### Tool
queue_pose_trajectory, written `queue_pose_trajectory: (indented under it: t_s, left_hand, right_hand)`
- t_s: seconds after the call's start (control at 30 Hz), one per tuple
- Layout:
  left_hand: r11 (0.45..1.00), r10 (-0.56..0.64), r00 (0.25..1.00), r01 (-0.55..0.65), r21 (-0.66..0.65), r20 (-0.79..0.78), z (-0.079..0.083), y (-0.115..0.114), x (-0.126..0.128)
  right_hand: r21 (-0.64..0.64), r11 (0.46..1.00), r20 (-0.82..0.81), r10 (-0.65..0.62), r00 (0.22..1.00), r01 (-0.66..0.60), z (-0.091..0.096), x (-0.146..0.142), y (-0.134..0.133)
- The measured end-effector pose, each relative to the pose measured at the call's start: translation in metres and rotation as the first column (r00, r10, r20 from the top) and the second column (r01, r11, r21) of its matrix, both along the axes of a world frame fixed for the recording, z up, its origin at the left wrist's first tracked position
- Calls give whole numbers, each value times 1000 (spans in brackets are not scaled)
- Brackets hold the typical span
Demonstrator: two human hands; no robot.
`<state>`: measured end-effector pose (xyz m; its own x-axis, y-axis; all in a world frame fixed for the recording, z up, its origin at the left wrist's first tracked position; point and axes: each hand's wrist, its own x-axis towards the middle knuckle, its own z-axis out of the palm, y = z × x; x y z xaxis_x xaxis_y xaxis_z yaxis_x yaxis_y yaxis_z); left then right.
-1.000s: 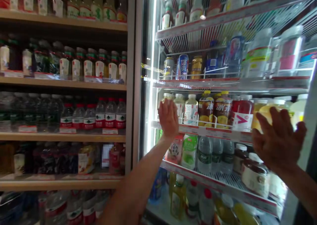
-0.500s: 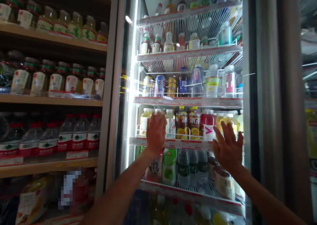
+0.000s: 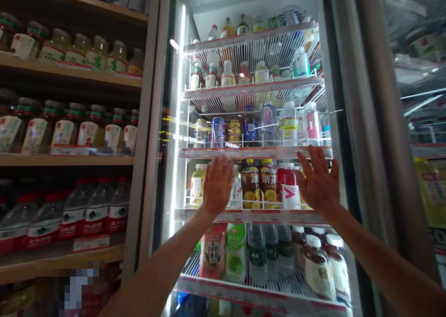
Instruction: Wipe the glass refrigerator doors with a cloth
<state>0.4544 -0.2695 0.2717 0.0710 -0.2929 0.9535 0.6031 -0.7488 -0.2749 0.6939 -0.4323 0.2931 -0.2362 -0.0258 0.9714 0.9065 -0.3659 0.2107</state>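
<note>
- pressing flat on the glass door (image 3: 170, 131) of a lit drinks cooler, the left hand (image 3: 218, 184) and right hand (image 3: 318, 182) are both open, fingers spread, gripping nothing; they sit well apart, at about the same height.
- the left hand covers the left half of the middle shelf (image 3: 251, 216); the right hand lies near that shelf's right end, just beside the door's right frame (image 3: 343, 122).
- the step in hand looks like a two-palm push on the door, which seems to lie flush with the cabinet or nearly so; i cannot tell whether it is fully seated.
- a further move on it would, i judge, call for even pressure from both palms, kept on the pane and off the frame edge.
- between the hands, behind the glass, two amber tea bottles (image 3: 259, 184) and a red bottle (image 3: 289, 189) stand at the shelf's front edge; a pale bottle (image 3: 197, 187) stands at its left end.
- on the shelf above, cans (image 3: 218, 132) line the left part.
- on the shelf below, a pink carton (image 3: 212, 252) stands at the left, with clear water bottles (image 3: 258, 252) beside it.
- left of the cooler, wooden shelves (image 3: 66, 160) carry labelled jars and red-capped water bottles (image 3: 97, 208).
- right of it, another cooler (image 3: 425, 122) shows, blurred.
</note>
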Motion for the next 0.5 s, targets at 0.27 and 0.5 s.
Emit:
queue_pose_trajectory:
  t_s: [0.27,0.5]
  left_hand:
    - [990,-61,986,79,-113,153,43,22,-32]
    - [992,-30,971,58,-110,236,48,4,0]
  right_hand:
    - [1,999,29,-44,999,44,-9,1,-5]
    - [-15,999,-2,-50,999,50,-11,-3,-2]
